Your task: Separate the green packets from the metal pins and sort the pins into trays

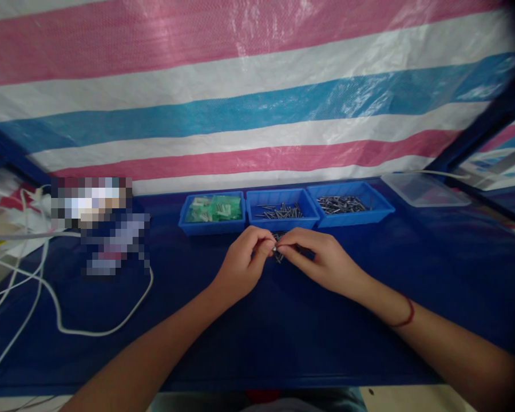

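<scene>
A small piece (pixel 274 248) sits at the meeting point of the fingertips, above the middle of the worktop (pixel 283 337); it shows as a bright, pale, metallic glint, mostly covered by the fingers and too small for its shape to be made out. The left hand (pixel 244 262) pinches it between thumb and forefinger, with the other fingers curled in behind. The right hand (pixel 333 262) meets it from the other side, thumb and forefinger pressed together on it, and a thin dark red band (pixel 412 312) circles that wrist. Just below and behind the fingertips a pile (pixel 278 257) of slim, dark grey metal parts shows in the gap between the hands, the rest hidden. Farther back, three blue bins stand side by side in a row: the left bin (pixel 212 229) has green-tinted packets (pixel 224 206) with pale contents, the middle bin (pixel 285 224) a loose heap of slim grey shanks pointing many ways, the right bin (pixel 356 218) a denser, shinier heap. A clear panel (pixel 427 191) lies right of them. White cables (pixel 103 333) loop across the left side, near a pixelated patch, and a striped sheet (pixel 240 126) in pink, white and blue hangs behind.
</scene>
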Demonstrator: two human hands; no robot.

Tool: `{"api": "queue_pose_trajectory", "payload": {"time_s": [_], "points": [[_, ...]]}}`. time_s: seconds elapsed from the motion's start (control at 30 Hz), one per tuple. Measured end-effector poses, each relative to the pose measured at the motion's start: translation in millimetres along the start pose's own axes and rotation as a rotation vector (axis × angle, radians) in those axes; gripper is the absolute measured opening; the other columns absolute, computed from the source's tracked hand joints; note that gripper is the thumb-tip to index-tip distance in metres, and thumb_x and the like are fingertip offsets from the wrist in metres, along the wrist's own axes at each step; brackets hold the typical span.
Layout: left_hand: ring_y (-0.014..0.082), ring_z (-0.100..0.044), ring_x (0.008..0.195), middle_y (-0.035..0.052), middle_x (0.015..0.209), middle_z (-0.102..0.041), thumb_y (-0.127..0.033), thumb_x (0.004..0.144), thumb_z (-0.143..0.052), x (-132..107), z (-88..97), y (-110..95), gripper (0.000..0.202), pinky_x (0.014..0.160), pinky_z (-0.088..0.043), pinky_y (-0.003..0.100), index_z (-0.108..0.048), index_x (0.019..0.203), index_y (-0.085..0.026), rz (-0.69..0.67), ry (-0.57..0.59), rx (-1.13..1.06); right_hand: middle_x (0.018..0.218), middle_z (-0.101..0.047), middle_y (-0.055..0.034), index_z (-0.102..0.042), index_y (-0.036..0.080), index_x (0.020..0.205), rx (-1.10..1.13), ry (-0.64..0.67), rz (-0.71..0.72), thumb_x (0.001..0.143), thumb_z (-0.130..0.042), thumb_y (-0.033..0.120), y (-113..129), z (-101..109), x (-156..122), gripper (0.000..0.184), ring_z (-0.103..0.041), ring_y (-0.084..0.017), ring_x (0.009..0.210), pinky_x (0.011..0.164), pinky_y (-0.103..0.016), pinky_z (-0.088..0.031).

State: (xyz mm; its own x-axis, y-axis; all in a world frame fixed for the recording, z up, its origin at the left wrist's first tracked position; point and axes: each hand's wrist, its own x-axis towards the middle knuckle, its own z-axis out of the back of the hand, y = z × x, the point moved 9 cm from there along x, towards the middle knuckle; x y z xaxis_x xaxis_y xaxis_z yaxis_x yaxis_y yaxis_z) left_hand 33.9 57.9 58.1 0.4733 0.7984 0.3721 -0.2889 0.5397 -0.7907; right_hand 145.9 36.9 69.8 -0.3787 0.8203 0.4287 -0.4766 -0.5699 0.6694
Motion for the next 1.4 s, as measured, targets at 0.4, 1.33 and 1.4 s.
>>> {"api": "queue_pose_trajectory", "payload": {"time_s": [0.4,1.33,1.4], "points": [[0.0118,-0.054,0.066,-0.001,0.07,-0.052,-0.035,0.096,-0.042,-4,1.3,13,0.02,0.064,-0.044,0.025,-0.052,0.094,-0.018,0.107,-0.105,-0.151,0.084,-0.065,-0.004,-0.064,0.02,0.084,0.103,0.071,-0.051,0.088,-0.056,0.025,-10,-12,0,0.01,-0.061,-0.016,0.08,0.072,-0.029,-0.047],[0.0103,-0.055,0.066,0.0024,0.086,-0.064,-0.031,0.087,-0.058,-1,-18.1,16,0.018,0.063,-0.042,0.022,-0.067,0.093,-0.017,0.113,0.133,-0.024,0.085,-0.061,-0.004,-0.063,0.021,0.087,0.218,-0.168,-0.066,0.085,-0.06,0.023,-15,9,-4,0.004,-0.055,-0.015,0.072,0.065,-0.03,-0.045],[0.0102,-0.055,0.066,0.0022,0.086,-0.064,-0.03,0.087,-0.059,0,-15.0,17,0.016,0.062,-0.042,0.022,-0.066,0.091,-0.017,0.121,0.104,-0.02,0.086,-0.062,-0.0042,-0.063,0.021,0.088,0.202,-0.169,-0.052,0.085,-0.059,0.021,-13,10,-4,0.005,-0.056,-0.015,0.073,0.065,-0.03,-0.046]]}}
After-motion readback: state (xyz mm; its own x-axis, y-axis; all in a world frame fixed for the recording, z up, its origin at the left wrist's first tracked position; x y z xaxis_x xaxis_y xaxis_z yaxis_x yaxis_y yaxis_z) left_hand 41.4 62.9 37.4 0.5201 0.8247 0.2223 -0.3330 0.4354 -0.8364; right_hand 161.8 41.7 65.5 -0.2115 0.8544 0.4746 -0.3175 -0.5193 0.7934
